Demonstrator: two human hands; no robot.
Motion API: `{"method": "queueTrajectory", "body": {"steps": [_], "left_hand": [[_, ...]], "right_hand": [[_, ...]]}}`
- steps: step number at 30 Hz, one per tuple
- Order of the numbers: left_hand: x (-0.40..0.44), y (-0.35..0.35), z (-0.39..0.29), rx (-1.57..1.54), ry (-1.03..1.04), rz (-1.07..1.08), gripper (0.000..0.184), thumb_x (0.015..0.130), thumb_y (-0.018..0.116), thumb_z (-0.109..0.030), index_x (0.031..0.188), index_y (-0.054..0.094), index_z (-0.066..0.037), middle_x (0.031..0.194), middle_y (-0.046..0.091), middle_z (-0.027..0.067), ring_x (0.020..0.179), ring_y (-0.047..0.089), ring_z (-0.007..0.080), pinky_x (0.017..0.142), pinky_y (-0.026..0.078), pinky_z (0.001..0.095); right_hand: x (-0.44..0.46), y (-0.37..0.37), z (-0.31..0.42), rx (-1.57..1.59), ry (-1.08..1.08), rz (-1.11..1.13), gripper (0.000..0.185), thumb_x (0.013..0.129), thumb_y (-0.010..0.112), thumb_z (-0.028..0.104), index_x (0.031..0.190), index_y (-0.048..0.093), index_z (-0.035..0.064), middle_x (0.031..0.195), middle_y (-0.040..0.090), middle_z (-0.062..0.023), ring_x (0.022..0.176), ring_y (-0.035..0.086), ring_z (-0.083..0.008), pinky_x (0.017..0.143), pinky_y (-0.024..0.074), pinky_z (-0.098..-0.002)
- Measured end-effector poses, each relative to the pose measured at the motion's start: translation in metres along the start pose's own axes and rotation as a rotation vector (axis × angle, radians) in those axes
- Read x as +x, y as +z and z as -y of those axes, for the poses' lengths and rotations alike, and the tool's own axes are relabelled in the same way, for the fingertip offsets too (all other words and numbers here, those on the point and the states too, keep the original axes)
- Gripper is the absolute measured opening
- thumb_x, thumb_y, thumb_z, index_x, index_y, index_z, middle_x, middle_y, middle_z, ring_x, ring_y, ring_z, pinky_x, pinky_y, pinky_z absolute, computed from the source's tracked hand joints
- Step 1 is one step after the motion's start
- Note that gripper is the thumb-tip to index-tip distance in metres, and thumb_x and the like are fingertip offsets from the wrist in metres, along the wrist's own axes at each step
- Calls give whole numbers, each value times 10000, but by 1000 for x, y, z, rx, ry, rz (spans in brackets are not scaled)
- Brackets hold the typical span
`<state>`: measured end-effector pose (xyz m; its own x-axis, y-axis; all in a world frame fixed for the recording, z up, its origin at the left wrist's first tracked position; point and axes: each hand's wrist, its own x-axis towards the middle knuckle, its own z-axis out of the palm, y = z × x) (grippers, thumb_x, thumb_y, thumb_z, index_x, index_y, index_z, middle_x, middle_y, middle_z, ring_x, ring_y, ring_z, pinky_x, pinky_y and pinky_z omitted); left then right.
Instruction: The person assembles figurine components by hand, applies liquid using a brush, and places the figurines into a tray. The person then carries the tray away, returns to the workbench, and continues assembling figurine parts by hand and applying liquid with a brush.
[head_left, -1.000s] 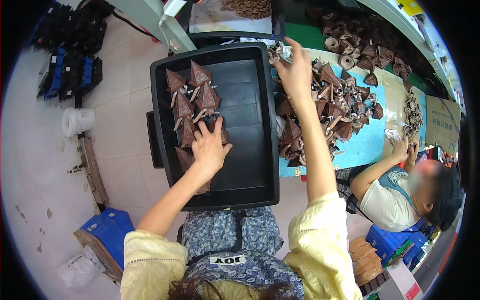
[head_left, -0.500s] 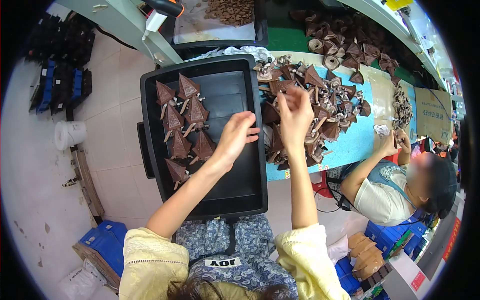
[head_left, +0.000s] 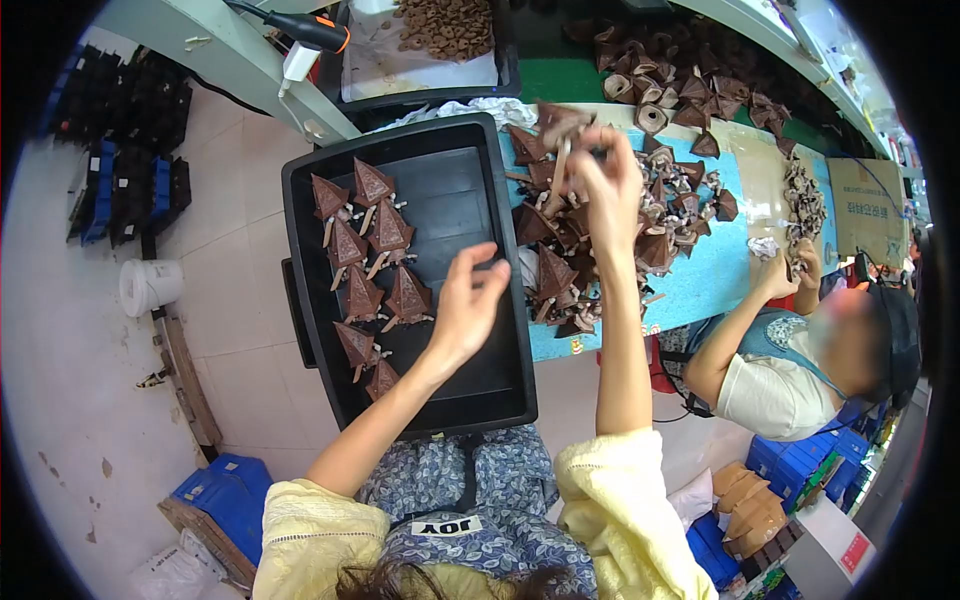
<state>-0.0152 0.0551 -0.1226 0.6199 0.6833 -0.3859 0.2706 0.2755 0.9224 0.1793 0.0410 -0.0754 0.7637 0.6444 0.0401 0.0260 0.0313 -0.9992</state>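
Note:
My right hand (head_left: 612, 195) is raised over a pile and pinches a brown pointed figurine piece (head_left: 560, 124) with a light stick hanging from it. Below spreads the heap of similar brown figurine pieces (head_left: 556, 272), mixed with small pale and dark parts. My left hand (head_left: 467, 312) hovers over the black tray (head_left: 517, 365) with its fingers apart, holding nothing. Several brown pointed pieces (head_left: 390, 228) lie in rows along the tray's left side. Part of the lowest one is hidden by my left forearm.
Another tray (head_left: 420, 84) with small brown bits stands at the back, under a cable and a black-orange tool (head_left: 318, 32). More brown cones (head_left: 690, 85) are piled at the back right. A co-worker (head_left: 790, 370) sits at the table's right, handling small parts. A metal post (head_left: 270, 75) rises at back left.
My right hand has lifted a brown figurine piece out of the pile. My left hand has moved slightly down, its fingers spreading. The view has shifted a little.

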Motion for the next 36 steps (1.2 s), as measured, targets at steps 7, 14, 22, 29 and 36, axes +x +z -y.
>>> {"method": "queueTrajectory", "body": {"steps": [7, 14, 22, 29, 36], "left_hand": [[-21, -6, -82, -534, 81, 268, 535, 1019, 342, -433, 1342, 408, -12, 1250, 548, 142, 1126, 547, 210, 984, 423, 380], [-50, -11, -83, -786, -62, 367, 472, 1024, 327, -384, 1318, 444, -34, 1322, 519, 174, 1206, 514, 262, 1033, 395, 425], [-64, -12, -83, -1013, -69, 419, 493, 951, 356, -317, 1402, 359, -119, 1405, 418, 222, 1317, 391, 388, 1065, 363, 514], [-80, -36, -89, -542, -35, 592, 518, 951, 306, -380, 1275, 421, 7, 1316, 485, 235, 1143, 567, 341, 970, 465, 439], [-95, -25, -89, -745, -43, 545, 271, 896, 459, -97, 1153, 417, -27, 1236, 518, 228, 1110, 585, 407, 883, 548, 464]], "right_hand": [[-131, -1, 47, 365, 151, 165, 589, 792, 671, 40, 1313, 398, 18, 1113, 560, -87, 902, 575, -109, 720, 470, -219], [-168, 0, 72, 280, 212, 44, 360, 914, 561, -6, 1251, 439, -38, 1153, 610, -157, 1047, 600, -172, 895, 496, -292], [-206, 17, 94, 17, 46, -73, 362, 818, 641, -66, 1169, 556, -31, 1063, 642, -122, 910, 627, -171, 801, 506, -277], [-223, 19, 94, -366, -328, -146, 505, 665, 726, -120, 1141, 590, -21, 1009, 629, -182, 901, 634, -288, 750, 533, -326], [-238, 19, 84, -240, -368, -114, 623, 637, 749, -161, 1174, 459, -35, 1022, 623, -172, 943, 616, -245, 832, 510, -335]]}}
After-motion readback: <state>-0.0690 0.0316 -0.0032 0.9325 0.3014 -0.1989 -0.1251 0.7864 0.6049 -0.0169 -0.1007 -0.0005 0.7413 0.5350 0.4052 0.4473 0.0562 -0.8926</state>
